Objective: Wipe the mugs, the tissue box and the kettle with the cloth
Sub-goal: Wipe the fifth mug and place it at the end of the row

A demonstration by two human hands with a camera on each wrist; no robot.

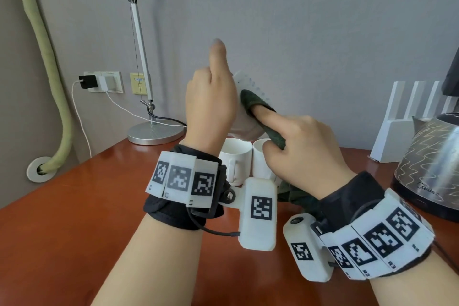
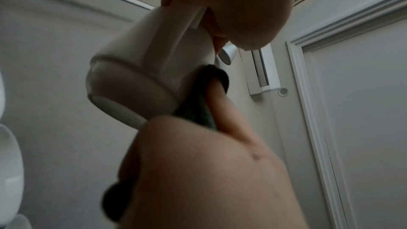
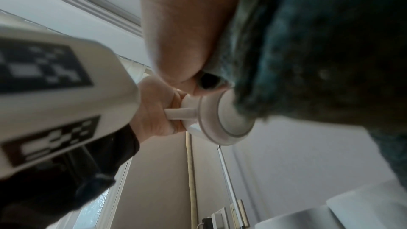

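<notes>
My left hand holds a white mug in the air above the table, fingers through its handle and thumb sticking up. The wrist views show the tilted mug with its base turned toward the cameras. My right hand grips a dark green cloth, and its outstretched index finger presses the cloth against the mug's side. The rest of the cloth hangs under that palm. Two more white mugs stand on the table below. The steel kettle sits at the right. No tissue box is visible.
The reddish wooden table stands against a grey wall. A desk lamp's round base is at the back left, with a cable trailing to it. A white object with upright antennas stands behind the kettle. Wall sockets with chargers are at the left.
</notes>
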